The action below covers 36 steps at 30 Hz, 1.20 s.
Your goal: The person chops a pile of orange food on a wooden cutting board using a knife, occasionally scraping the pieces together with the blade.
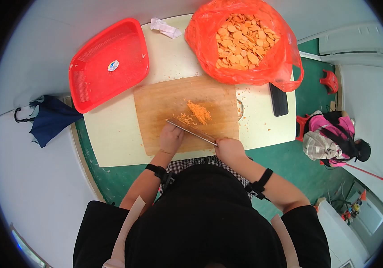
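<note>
A wide-bladed kitchen knife (194, 131) lies slantwise over the wooden cutting board (155, 102), its blade reflecting the board's brown. My right hand (230, 149) is closed round the handle end. At the blade's other end, my left hand (171, 138) has its fingers curled against the knife; the blade partly hides the fingertips. Just beyond the blade is a small pile of finely chopped carrot (199, 111), with loose bits scattered around it. Farther back on the right, an open red plastic bag (202, 44) holds many carrot slices (245, 42).
A red plastic basket (111, 82) overhangs the table's (111, 147) left side. Crumpled paper (165, 28) lies at the back, a black phone (279, 100) at the right edge. A dark umbrella (52, 118) leans left. Another person (332, 136) sits on the right near a red stool (330, 81).
</note>
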Each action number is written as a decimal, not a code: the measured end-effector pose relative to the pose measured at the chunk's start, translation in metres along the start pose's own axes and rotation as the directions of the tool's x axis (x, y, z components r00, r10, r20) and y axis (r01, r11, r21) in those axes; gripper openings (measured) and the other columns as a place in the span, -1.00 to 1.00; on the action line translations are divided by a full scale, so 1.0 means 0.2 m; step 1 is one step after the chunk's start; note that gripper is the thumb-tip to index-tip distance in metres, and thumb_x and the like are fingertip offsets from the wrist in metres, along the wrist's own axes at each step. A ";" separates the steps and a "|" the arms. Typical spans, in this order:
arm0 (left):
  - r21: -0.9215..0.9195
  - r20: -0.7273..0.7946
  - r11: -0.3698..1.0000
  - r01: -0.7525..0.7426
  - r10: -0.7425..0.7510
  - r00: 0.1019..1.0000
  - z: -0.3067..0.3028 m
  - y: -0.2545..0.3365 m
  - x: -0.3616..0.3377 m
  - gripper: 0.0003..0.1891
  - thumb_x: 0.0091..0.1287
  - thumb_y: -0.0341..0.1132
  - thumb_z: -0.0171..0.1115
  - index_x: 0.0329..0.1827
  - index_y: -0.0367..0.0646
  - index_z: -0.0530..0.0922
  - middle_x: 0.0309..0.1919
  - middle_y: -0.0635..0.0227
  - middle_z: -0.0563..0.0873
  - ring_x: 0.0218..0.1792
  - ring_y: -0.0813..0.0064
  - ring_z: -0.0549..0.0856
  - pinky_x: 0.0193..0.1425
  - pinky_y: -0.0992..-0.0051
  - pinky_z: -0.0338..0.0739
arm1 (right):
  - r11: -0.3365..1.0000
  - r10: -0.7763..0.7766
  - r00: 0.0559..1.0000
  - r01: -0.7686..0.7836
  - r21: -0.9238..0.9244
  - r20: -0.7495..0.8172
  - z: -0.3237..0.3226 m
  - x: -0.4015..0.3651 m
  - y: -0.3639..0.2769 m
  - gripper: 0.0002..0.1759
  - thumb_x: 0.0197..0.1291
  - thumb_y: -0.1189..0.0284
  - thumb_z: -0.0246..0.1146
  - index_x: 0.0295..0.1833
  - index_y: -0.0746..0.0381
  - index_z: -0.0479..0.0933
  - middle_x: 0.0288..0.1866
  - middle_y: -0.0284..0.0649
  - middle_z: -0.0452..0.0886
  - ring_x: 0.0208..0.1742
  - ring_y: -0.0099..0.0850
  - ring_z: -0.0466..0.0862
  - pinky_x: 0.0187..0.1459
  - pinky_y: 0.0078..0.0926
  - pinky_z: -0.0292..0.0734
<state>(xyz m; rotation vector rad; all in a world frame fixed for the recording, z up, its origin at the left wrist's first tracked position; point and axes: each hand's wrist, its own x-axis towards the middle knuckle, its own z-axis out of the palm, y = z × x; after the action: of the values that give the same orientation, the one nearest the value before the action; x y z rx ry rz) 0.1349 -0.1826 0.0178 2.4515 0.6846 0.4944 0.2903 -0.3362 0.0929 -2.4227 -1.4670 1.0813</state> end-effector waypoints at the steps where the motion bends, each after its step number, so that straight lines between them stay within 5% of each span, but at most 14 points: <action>1: -0.013 -0.007 1.000 -0.005 0.005 1.000 0.00 0.00 0.00 -0.85 -0.07 -0.48 0.26 -0.38 -0.22 0.60 -0.37 0.21 0.60 -0.32 0.17 0.57 -0.24 0.32 0.47 | 1.000 0.020 1.000 -0.020 0.006 0.018 -0.01 -0.02 0.00 -0.82 0.04 0.37 0.11 -0.39 0.26 0.53 -0.50 -0.06 0.61 -0.42 -0.15 0.64 -0.34 -0.24 0.55; 24: -0.008 -0.004 1.000 0.017 -0.017 1.000 0.03 0.00 -0.03 -0.89 -0.03 -0.48 0.25 -0.41 -0.25 0.58 -0.44 0.21 0.56 -0.36 0.18 0.57 -0.29 0.34 0.47 | 0.992 0.053 0.998 -0.057 0.110 0.034 0.06 0.06 -0.06 -0.80 0.06 0.38 0.07 -0.38 0.28 0.52 -0.44 -0.03 0.61 -0.36 -0.13 0.63 -0.29 -0.21 0.54; 36: -0.065 0.032 0.997 0.043 -0.041 0.999 -0.12 -0.06 0.00 -0.82 0.07 -0.53 0.16 -0.25 -0.24 0.59 -0.36 0.17 0.61 -0.30 0.17 0.57 -0.19 0.33 0.45 | 0.984 0.144 0.987 -0.151 0.096 0.072 0.03 0.00 0.01 -0.76 0.10 0.34 0.06 -0.38 0.29 0.52 -0.42 -0.01 0.60 -0.35 -0.10 0.62 -0.26 -0.17 0.53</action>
<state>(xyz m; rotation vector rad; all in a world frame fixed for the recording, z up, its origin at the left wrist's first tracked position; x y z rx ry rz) 0.1199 -0.1635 0.0297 2.3731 0.6950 0.4544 0.2890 -0.3385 0.0880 -2.4800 -1.2330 1.2429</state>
